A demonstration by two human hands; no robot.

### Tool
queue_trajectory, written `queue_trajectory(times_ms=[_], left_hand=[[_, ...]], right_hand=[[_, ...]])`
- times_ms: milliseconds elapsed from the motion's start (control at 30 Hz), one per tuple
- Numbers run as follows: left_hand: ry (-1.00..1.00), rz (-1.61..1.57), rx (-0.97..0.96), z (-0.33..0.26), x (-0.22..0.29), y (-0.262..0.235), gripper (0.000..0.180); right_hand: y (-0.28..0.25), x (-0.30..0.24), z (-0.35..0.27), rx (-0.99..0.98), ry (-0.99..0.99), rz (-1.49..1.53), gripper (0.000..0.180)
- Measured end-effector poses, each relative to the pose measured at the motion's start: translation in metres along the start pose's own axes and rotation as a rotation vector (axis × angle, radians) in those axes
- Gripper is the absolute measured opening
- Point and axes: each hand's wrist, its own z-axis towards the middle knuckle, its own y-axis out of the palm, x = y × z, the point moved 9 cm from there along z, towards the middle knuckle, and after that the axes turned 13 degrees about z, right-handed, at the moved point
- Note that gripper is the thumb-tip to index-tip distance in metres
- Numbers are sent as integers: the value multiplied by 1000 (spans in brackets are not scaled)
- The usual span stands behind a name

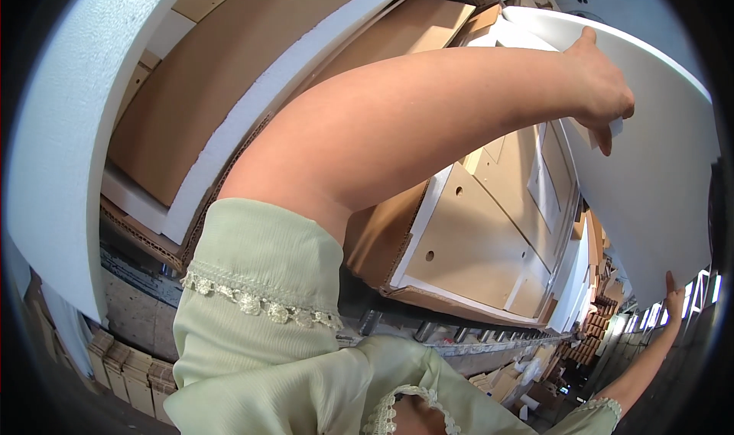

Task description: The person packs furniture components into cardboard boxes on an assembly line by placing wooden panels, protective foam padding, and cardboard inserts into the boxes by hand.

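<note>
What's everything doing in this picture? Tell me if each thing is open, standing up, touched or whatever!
White panel: tilted up, touched by both hands
Left hand: on the panel, arm stretched out
Right hand: at the panel's lower edge
Middle carton: open, tan boards inside
Left carton: open, brown sheet showing
Metal rollers: in a row; turning or still, can't tell

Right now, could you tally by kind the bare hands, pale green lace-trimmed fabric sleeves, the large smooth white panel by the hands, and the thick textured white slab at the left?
Bare hands: 2, left hand and right hand
Pale green lace-trimmed fabric sleeves: 2
Large smooth white panel: 1
Thick textured white slab: 1
Total: 6
</note>
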Motion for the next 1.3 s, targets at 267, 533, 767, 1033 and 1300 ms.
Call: queue_trajectory(times_ms=[267,533,767,1033,1300], left_hand=[[-68,-42,-32,0,-14,9,56],[-106,33,-83,-43,-4,17,61],[-60,226,-13,-136,8,75,66],[-137,374,-517,-148,12,118,33],[-228,578,-770,-152,0,123,28]], right_hand=[[3,-6,7,17,-1,-17,54],[20,-59,-16,97,-126,-62,35],[38,-55,-7,203,-284,-83,26],[65,-91,-52,223,-323,-8,29],[111,-122,-84,180,-442,216,25]])
